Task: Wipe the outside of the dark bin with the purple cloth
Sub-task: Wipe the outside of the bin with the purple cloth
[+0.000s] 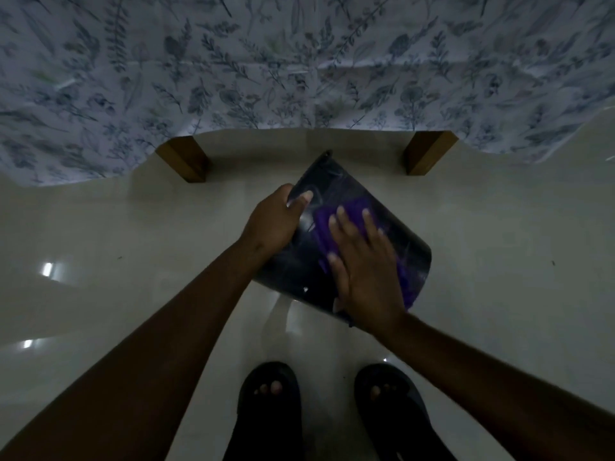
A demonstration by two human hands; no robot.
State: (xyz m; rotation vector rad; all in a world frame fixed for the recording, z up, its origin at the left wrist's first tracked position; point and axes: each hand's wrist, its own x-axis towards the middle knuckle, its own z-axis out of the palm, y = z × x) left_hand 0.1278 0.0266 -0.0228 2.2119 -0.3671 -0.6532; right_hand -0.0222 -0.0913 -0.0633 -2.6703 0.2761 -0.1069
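The dark bin [392,221] lies tipped on its side above the pale floor, its glossy flat face turned up towards me. My left hand [276,221] grips its left edge, thumb on top of the face. My right hand [362,264] lies flat with spread fingers on the purple cloth [404,277], pressing it against the bin's face. The cloth shows around the fingers and along the right of the palm; most of it is hidden under the hand.
A floral tablecloth [299,61] hangs across the top of the view. Two wooden table legs [186,158] [426,151] stand just beyond the bin. The glossy cream floor [133,244] spreads on both sides. My feet in dark sandals [269,404] are at the bottom.
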